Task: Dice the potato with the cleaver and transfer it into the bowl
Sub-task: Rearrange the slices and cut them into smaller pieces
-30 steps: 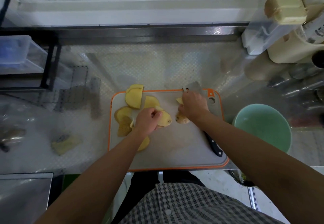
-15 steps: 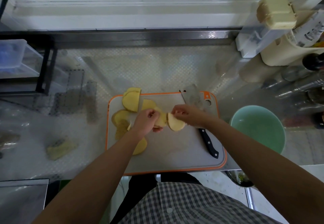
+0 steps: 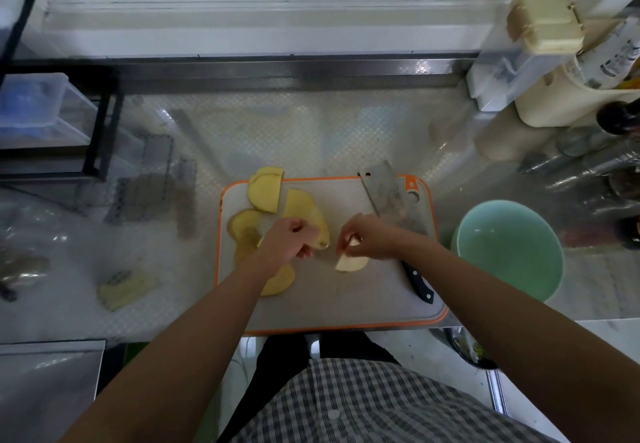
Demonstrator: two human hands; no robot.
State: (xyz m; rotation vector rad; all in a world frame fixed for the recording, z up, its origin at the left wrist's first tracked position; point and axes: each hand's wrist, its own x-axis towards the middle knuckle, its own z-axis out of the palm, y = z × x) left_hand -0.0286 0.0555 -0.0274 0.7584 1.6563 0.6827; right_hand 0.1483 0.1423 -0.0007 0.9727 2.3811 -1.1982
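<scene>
Head view: right hand (image 3: 367, 238) pinches one potato slice (image 3: 353, 264); left hand (image 3: 289, 238) grips a second slice (image 3: 304, 207); one cleaver (image 3: 384, 193), one bowl (image 3: 509, 252).

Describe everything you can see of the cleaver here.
The cleaver lies flat along the right side of the orange-rimmed cutting board, unheld. Its broad grey metal blade points away from the person, its far end reaching past the board's far edge, a small dark hole near one corner. The black riveted handle points toward the person. The right hand hides its middle; contact cannot be told.
</scene>
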